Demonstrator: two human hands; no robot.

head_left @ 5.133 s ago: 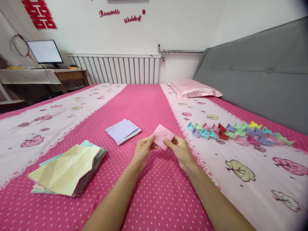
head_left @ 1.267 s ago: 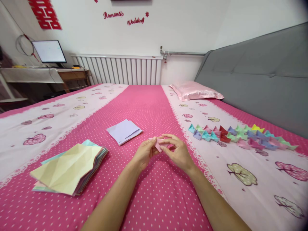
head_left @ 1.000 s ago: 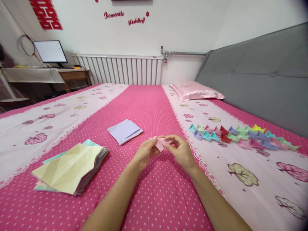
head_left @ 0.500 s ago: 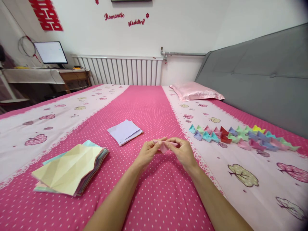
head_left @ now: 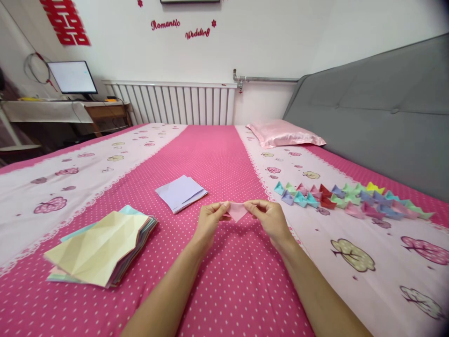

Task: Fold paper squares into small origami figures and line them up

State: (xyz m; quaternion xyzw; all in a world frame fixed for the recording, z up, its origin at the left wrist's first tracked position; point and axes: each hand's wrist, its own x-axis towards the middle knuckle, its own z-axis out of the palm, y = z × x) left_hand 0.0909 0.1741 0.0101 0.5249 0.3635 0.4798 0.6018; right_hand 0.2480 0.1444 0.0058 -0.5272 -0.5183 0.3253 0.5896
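A small piece of folded pink paper (head_left: pixel 237 211) hangs between my two hands over the bed, its point facing down. My left hand (head_left: pixel 211 220) pinches its left corner between thumb and fingers. On the opposite side, my right hand (head_left: pixel 268 219) pinches the right corner the same way. Ahead and to the left lies a small stack of lilac paper squares (head_left: pixel 180 191). A larger stack of creased paper, with a pale yellow sheet (head_left: pixel 98 245) on top, rests farther left. Several folded paper boats (head_left: pixel 328 196) in many colours stand in rows at the right.
A pink pillow (head_left: pixel 284 133) lies at the far right of the bed, beside a grey padded headboard (head_left: pixel 379 103). A white radiator (head_left: pixel 171 103) runs along the far wall. At the far left, a monitor (head_left: pixel 72 77) stands on a desk (head_left: pixel 45 112).
My hands have drawn slightly apart, and my thumbs have moved from the middle of the pink paper to its corners. More of its pointed face now shows.
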